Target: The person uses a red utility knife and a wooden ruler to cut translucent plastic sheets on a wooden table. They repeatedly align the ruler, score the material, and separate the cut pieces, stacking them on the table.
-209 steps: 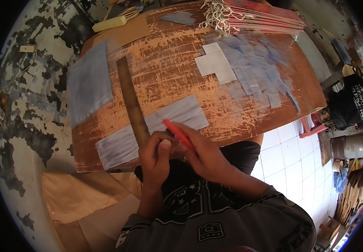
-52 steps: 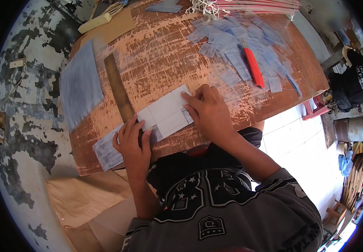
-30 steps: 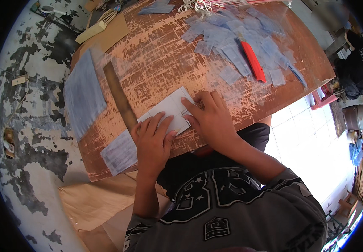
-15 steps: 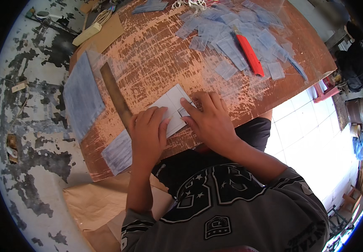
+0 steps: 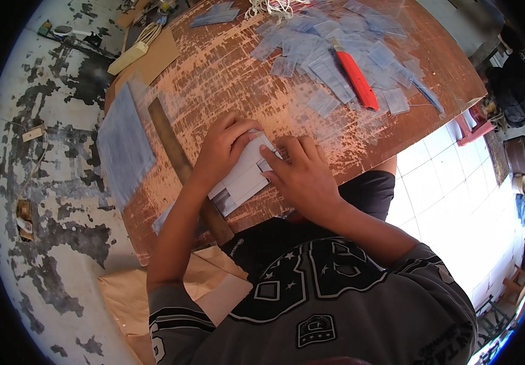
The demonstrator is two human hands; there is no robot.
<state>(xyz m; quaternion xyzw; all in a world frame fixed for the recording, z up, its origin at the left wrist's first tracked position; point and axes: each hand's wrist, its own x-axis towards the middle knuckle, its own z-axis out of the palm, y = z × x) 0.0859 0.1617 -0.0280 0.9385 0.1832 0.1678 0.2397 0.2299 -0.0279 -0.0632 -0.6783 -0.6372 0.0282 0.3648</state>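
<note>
The left hand (image 5: 229,143) and right hand (image 5: 302,173) touched the white card (image 5: 245,173) over the plastic strip (image 5: 223,201) — whether pinching, I couldn't tell; a heap of small pieces (image 5: 328,72) looked finished — the strip and large sheet (image 5: 125,146) apparently remained

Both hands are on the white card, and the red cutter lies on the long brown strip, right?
Not quite: the head view shows the red cutter lying on the clear plastic pieces. The left hand and right hand are indeed on the white card.
</note>
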